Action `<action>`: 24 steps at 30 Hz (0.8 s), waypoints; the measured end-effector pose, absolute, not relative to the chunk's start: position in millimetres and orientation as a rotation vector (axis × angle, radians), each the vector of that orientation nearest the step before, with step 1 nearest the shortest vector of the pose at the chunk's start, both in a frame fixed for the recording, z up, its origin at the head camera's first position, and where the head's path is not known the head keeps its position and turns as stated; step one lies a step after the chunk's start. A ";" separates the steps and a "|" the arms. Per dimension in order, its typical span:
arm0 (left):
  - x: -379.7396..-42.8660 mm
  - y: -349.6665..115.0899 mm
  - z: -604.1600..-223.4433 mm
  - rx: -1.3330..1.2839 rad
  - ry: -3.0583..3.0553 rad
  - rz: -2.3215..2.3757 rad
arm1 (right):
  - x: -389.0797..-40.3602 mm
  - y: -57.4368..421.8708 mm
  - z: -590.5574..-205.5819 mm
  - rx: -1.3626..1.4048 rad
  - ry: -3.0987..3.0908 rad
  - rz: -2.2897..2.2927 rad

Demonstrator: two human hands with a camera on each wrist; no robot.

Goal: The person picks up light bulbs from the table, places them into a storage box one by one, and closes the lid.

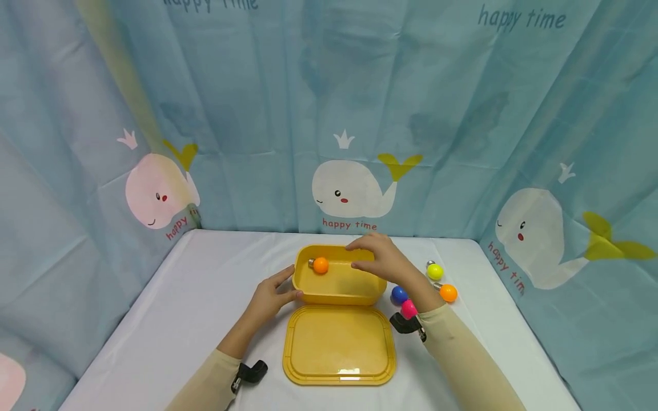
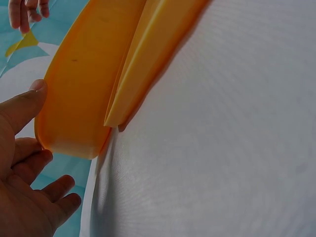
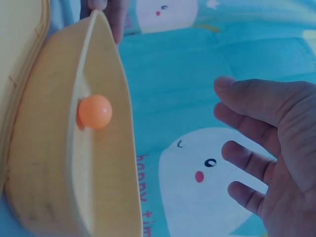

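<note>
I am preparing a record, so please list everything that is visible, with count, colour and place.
Table: 1, white, centre of view
Box: 1, yellow, on table
Lid: 1, yellow, in front of box
Bulb in box: 1, orange, left part
Loose bulbs: 2, yellow one and orange one, right of box
Rounded pieces: 2, blue one and pink one, right of box
Curtain: count unclear, blue with whale prints, behind and beside table
Wrist cameras: 2, black, on wrists
Sleeves: 2, beige, on forearms
Hands: 2, left hand gripping box's left end, right hand empty, above its right part
</note>
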State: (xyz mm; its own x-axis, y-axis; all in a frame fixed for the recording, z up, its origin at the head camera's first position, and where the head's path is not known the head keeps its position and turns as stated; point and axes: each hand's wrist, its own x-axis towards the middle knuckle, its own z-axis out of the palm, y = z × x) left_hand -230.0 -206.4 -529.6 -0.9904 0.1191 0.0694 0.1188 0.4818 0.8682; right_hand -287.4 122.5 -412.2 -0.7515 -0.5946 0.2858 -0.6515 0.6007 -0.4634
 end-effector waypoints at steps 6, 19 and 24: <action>-230.2 -206.6 -528.9 0.209 2.704 1.573 | -264.3 142.3 -415.9 1.013 -2.653 0.910; -230.7 -206.0 -531.6 0.213 2.693 1.588 | -234.6 182.0 -436.8 0.907 -2.544 0.988; -230.2 -206.5 -530.4 0.209 2.700 1.580 | -232.9 191.0 -437.4 0.890 -2.548 0.952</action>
State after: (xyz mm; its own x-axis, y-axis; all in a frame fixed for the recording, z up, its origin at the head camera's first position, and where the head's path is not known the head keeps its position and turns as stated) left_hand -230.2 -206.5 -530.4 -0.9911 0.1183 0.0616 0.1117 0.4834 0.8683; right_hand -232.9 191.0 -437.4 -0.7717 -0.4512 0.4483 -0.6346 0.5933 -0.4952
